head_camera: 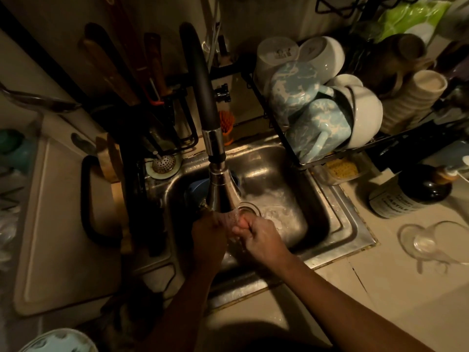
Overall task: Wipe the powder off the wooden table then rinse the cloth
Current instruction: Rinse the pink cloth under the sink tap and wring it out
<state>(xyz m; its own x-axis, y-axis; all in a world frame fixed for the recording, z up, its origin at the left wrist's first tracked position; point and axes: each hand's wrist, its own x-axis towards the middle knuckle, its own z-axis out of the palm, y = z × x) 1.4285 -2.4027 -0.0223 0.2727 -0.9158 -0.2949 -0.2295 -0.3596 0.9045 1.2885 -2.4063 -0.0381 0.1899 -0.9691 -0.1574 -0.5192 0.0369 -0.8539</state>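
Observation:
Both my hands are over the steel sink (pixel 279 174), right under the pull-down faucet head (pixel 219 184). Water runs from the faucet onto them. My left hand (pixel 208 240) and my right hand (pixel 261 240) are clenched against each other, fingers curled. Between them shows a small pale, wet bunch that looks like the cloth (pixel 234 226); most of it is hidden by my fingers and the water. The drain (pixel 251 208) lies just beyond my knuckles. No wooden table is in view.
A black dish rack (pixel 291 148) with blue mugs and white bowls overhangs the sink's right side. A dark soap bottle (pixel 411 194) and a clear glass piece (pixel 429 242) sit on the right counter. A pale cutting board (pixel 63 224) lies left, a blue item (pixel 196 189) in the sink.

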